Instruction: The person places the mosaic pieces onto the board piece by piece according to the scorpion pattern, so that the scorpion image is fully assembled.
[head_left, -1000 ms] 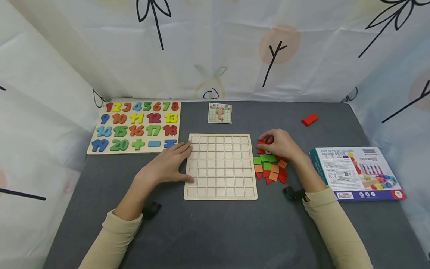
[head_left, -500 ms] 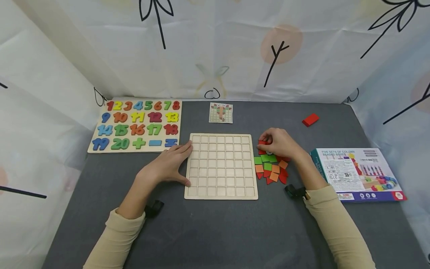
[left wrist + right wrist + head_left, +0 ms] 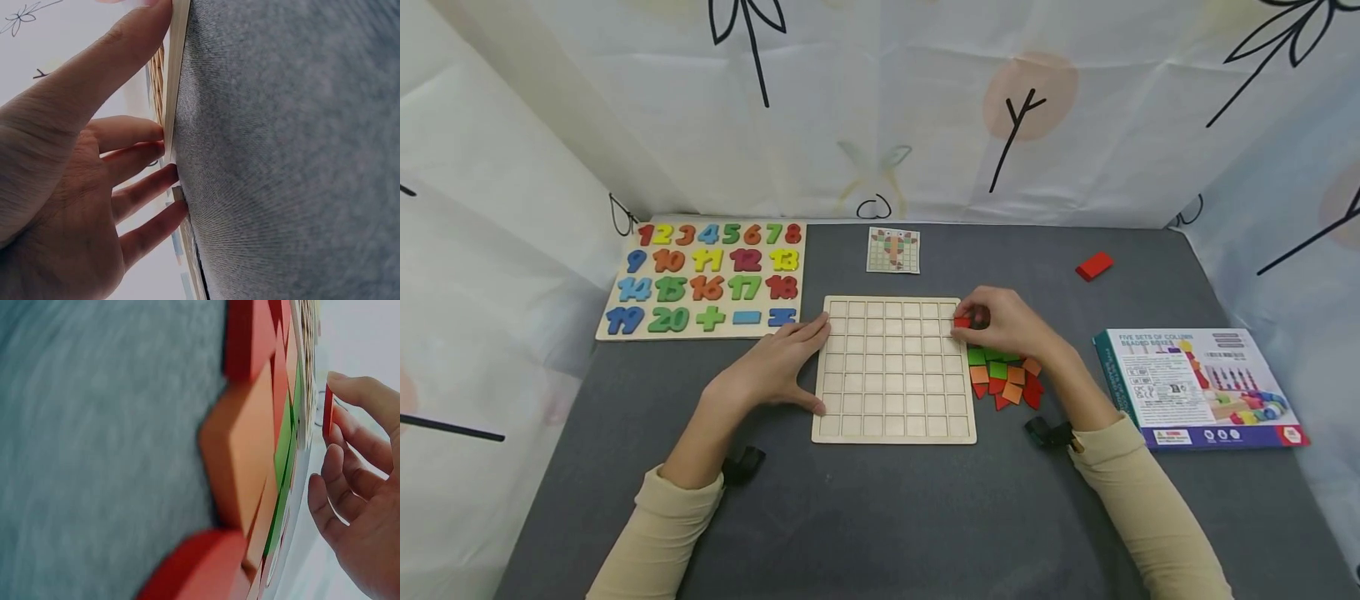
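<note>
Apparently for steadiness, the left hand (image 3: 775,367) lies uncurled against the left edge of the grid board (image 3: 892,375); the right hand (image 3: 1009,321) pinches a red piece (image 3: 962,322) near the board's far right corner; loose pieces (image 3: 997,371) lie just to the right, presumably for short reach.

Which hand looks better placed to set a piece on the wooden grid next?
Probably the right hand: it pinches a red piece by the right edge of the wooden grid, near other coloured pieces. The left hand touches the grid's left edge, holding no piece.
</note>
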`<action>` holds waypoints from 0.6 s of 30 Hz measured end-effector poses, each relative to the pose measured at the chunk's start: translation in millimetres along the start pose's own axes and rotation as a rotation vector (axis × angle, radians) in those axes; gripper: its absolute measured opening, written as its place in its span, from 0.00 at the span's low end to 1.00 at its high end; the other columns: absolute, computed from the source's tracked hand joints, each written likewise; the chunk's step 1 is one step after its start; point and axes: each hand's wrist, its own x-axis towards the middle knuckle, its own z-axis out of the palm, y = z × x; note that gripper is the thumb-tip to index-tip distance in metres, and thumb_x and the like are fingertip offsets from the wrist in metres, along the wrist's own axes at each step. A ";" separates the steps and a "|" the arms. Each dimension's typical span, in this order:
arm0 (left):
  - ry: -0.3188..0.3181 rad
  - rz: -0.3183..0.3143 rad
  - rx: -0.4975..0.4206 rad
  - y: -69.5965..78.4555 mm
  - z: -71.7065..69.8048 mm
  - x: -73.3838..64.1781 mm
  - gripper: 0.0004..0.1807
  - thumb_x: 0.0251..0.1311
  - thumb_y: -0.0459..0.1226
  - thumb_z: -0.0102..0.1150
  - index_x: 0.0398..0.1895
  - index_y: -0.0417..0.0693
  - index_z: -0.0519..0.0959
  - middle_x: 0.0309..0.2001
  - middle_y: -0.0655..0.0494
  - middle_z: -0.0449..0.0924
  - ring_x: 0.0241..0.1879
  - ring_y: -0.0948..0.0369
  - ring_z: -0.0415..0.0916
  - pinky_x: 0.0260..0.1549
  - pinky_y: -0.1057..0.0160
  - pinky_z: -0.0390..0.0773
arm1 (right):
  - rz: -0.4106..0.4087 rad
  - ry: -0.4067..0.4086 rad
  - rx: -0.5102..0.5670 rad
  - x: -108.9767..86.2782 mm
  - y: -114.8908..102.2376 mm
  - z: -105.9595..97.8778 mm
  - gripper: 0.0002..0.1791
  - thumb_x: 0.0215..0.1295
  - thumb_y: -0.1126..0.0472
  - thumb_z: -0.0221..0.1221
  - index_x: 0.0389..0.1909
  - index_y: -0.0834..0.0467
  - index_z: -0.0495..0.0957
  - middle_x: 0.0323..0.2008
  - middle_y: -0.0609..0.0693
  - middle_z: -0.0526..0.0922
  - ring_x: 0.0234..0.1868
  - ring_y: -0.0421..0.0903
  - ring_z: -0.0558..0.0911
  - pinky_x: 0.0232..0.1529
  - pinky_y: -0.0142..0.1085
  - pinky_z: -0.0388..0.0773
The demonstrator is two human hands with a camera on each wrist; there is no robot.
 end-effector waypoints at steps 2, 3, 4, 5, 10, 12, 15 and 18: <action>0.000 -0.001 -0.002 -0.4 0.1 -0.2 0.74 0.43 0.60 0.87 0.87 0.40 0.55 0.90 0.44 0.47 0.83 0.38 0.58 0.77 0.34 0.66 | -0.015 -0.012 -0.007 2.3 -2.8 1.8 0.12 0.65 0.59 0.76 0.46 0.59 0.89 0.39 0.54 0.87 0.36 0.47 0.79 0.40 0.37 0.75; -0.001 -0.001 -0.003 -0.4 0.1 -0.3 0.74 0.43 0.60 0.87 0.87 0.40 0.55 0.90 0.44 0.47 0.83 0.38 0.57 0.77 0.34 0.66 | -0.015 -0.020 -0.012 3.3 -3.7 2.7 0.12 0.65 0.59 0.76 0.46 0.59 0.89 0.39 0.54 0.88 0.36 0.46 0.79 0.40 0.37 0.75; -0.001 -0.002 -0.003 -0.3 0.1 -0.5 0.74 0.43 0.60 0.87 0.87 0.40 0.54 0.90 0.44 0.47 0.83 0.38 0.57 0.77 0.34 0.66 | -0.014 -0.026 -0.017 4.3 -4.4 3.4 0.12 0.65 0.58 0.77 0.46 0.59 0.89 0.40 0.54 0.88 0.37 0.46 0.79 0.41 0.37 0.75; -0.003 -0.003 -0.004 0.1 -0.1 -0.7 0.74 0.43 0.60 0.87 0.87 0.40 0.54 0.90 0.44 0.47 0.83 0.37 0.57 0.77 0.34 0.66 | -0.013 -0.033 -0.019 4.9 -4.9 4.1 0.13 0.66 0.58 0.76 0.46 0.59 0.89 0.40 0.54 0.87 0.37 0.46 0.79 0.41 0.38 0.75; -0.008 -0.009 -0.003 1.7 -0.9 -1.5 0.74 0.43 0.60 0.87 0.88 0.40 0.54 0.90 0.44 0.46 0.84 0.37 0.57 0.78 0.34 0.66 | -0.013 -0.061 -0.017 7.3 -7.5 6.1 0.13 0.66 0.58 0.76 0.47 0.59 0.89 0.40 0.54 0.87 0.38 0.47 0.78 0.42 0.39 0.74; -0.009 -0.011 -0.004 2.0 -1.1 -1.7 0.74 0.43 0.60 0.87 0.88 0.40 0.54 0.90 0.44 0.46 0.84 0.37 0.57 0.78 0.34 0.66 | -0.015 -0.063 -0.016 8.5 -8.1 7.5 0.13 0.66 0.59 0.76 0.47 0.59 0.89 0.40 0.53 0.86 0.38 0.48 0.78 0.42 0.39 0.74; -0.006 -0.011 -0.010 2.2 -1.2 -2.0 0.74 0.43 0.60 0.87 0.88 0.40 0.54 0.90 0.44 0.46 0.84 0.37 0.57 0.78 0.34 0.65 | -0.008 -0.062 -0.019 10.8 -7.9 9.9 0.13 0.67 0.58 0.76 0.47 0.59 0.89 0.40 0.53 0.86 0.38 0.48 0.78 0.42 0.40 0.74; -0.005 -0.012 -0.010 2.4 -1.0 -2.1 0.74 0.44 0.60 0.87 0.88 0.40 0.54 0.90 0.44 0.47 0.83 0.37 0.57 0.78 0.34 0.66 | -0.002 -0.059 -0.024 12.0 -9.2 10.9 0.14 0.67 0.57 0.76 0.48 0.59 0.89 0.40 0.54 0.85 0.38 0.48 0.78 0.43 0.40 0.75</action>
